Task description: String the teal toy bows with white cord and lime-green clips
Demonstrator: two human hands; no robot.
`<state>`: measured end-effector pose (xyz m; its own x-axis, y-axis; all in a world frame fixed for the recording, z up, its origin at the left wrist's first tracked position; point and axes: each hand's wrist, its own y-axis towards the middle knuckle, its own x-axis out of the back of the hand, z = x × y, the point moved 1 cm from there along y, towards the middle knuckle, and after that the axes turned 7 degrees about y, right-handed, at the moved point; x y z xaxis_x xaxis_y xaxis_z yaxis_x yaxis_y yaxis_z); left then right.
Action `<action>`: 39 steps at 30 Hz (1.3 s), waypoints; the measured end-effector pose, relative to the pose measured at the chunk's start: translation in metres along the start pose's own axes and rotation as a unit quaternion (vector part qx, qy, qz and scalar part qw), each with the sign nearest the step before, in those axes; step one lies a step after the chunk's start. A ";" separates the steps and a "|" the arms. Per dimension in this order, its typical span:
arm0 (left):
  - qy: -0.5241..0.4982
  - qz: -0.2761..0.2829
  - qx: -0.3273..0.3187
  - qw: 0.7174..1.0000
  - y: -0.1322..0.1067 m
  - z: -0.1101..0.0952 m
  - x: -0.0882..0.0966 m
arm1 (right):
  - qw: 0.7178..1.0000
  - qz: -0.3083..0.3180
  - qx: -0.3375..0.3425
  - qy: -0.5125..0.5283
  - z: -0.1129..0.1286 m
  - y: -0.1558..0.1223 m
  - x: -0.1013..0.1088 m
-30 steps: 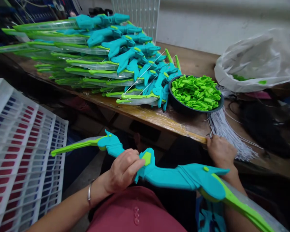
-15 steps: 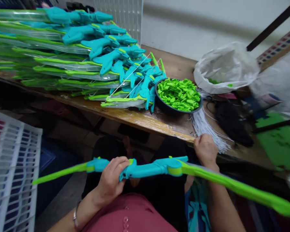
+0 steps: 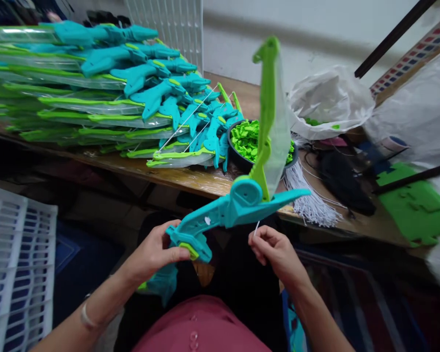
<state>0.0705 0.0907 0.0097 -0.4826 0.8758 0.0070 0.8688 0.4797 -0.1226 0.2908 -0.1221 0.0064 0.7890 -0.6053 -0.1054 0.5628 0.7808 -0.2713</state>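
A turquoise toy bow (image 3: 212, 215) with a lime-green limb (image 3: 267, 107) is tilted in front of me. That limb points up and has a clear plastic web along one side. My left hand (image 3: 156, 252) is closed round the bow's grip, thumb beside a small green piece (image 3: 188, 251). The lower part of the bow is partly hidden behind that hand. Below the turquoise body, my right hand (image 3: 275, 249) pinches a thin white string (image 3: 256, 228), whose short end sticks up between thumb and finger. The right fingertips are apart from the bow.
Many similar toy bows (image 3: 139, 83) are stacked on the wooden bench (image 3: 168, 176). Beside them stand a dark bowl (image 3: 238, 159) of green pieces and a white plastic bag (image 3: 333, 98). A bundle of white strings (image 3: 311, 200) hangs over the edge. A white crate (image 3: 18, 264) is at left.
The bow has turned from nearly level to tilted, its right limb swinging upward. My right hand has left the string bundle, moved toward me and left, and now pinches a string.
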 end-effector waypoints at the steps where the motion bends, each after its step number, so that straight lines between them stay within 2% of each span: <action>1: -0.054 0.009 0.001 0.998 0.003 -0.002 -0.003 | 1.000 0.000 -0.001 0.012 -0.002 0.004 -0.011; 3: -0.123 0.008 0.001 0.992 0.008 -0.005 -0.010 | 0.999 -0.002 0.018 0.028 -0.003 0.010 -0.032; 5: -0.147 -0.011 0.004 0.989 0.011 -0.005 -0.016 | 0.998 0.022 0.058 0.003 0.000 0.012 -0.051; 9: -0.167 -0.047 0.009 0.985 0.013 -0.001 -0.019 | 0.972 0.150 0.146 -0.102 0.009 0.008 -0.079; 12: -0.174 -0.060 0.011 0.983 0.012 0.000 -0.019 | 0.955 0.229 0.140 -0.124 0.011 0.008 -0.087; 15: -0.184 -0.058 0.015 0.981 0.011 0.000 -0.020 | 0.958 0.204 0.130 -0.154 0.009 0.013 -0.087; 17: -0.192 -0.058 0.021 0.979 0.011 0.001 -0.021 | 0.947 0.178 0.170 -0.205 0.010 0.018 -0.088; 21: -0.201 -0.066 0.024 0.977 0.010 0.004 -0.024 | 0.902 0.200 0.275 -0.265 0.010 0.025 -0.090; 24: -0.212 -0.075 0.023 0.974 0.011 0.010 -0.024 | 0.898 0.186 0.313 -0.248 0.002 0.028 -0.094; 28: -0.233 -0.061 0.068 0.968 0.018 0.020 -0.013 | 0.908 0.157 0.302 -0.243 -0.007 0.034 -0.102; 34: -0.271 0.061 0.132 0.951 0.033 0.029 0.011 | 0.924 0.153 0.265 -0.230 0.001 0.038 -0.093; 37: -0.293 0.105 0.146 0.939 0.034 0.036 0.013 | 0.938 0.203 0.225 -0.167 -0.003 0.030 -0.088; 39: -0.297 0.126 0.158 0.933 0.034 0.038 0.009 | 0.942 0.252 0.187 -0.116 -0.016 0.022 -0.089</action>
<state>0.0919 0.1128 -0.0325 -0.3253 0.7295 -0.6016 0.9323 0.1413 -0.3328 0.2289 -0.0536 -0.0052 0.9875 -0.1269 0.0933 0.1156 0.9863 0.1178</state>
